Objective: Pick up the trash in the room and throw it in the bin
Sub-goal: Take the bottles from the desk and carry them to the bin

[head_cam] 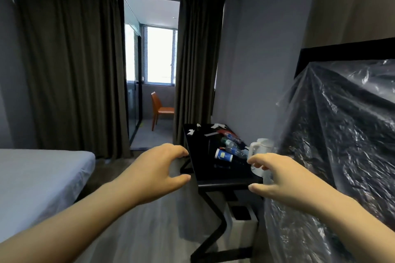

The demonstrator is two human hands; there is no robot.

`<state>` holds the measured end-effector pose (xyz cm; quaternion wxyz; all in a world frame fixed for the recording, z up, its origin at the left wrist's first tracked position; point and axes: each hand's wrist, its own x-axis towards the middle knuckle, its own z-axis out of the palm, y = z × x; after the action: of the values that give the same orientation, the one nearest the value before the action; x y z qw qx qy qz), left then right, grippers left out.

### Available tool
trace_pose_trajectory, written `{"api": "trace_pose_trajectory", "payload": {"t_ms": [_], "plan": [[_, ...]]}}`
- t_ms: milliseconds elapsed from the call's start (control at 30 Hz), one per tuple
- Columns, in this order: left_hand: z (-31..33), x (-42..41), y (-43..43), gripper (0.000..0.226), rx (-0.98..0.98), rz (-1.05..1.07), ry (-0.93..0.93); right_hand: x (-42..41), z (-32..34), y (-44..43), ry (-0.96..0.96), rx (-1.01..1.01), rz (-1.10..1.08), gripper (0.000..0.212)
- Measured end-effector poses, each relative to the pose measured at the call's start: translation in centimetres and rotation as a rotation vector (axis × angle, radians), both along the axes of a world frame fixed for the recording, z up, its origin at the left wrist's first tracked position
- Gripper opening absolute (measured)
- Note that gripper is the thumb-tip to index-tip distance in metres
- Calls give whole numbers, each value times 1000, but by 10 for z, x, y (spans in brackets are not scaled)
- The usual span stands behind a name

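The left hand [158,168] and right hand [284,179] reach out empty, fingers loosely curved. On the black desk [205,156], a blue-labelled paper cup [223,155] lies on its side, long axis left-right, print unreadable. A white bin [243,223] stands beneath.

Dim room, lit mainly by daylight from a far window [159,53] that is blown out to white. The dark curtains [64,60] lose detail in shadow. Bright glare streaks the crinkled plastic sheet [342,124] on the right. Straight lines bend near the edges, and the whole picture is soft and slightly blurred.
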<state>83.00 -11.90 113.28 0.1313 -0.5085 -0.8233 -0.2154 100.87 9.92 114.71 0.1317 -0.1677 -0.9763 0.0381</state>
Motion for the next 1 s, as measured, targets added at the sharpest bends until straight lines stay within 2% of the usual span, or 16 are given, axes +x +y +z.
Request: {"api": "trace_pose_trajectory", "payload": {"t_ms": [267, 633, 1000], "plan": [[-35, -117, 69, 55, -45, -6, -58, -110, -41, 69, -43, -75, -40, 56], [-52, -273, 184, 55, -137, 25, -93, -261, -73, 193, -82, -214, -83, 57], [-90, -428, 274, 55, -194, -89, -163, -394, -113, 268, -160, -290, -164, 60]]}}
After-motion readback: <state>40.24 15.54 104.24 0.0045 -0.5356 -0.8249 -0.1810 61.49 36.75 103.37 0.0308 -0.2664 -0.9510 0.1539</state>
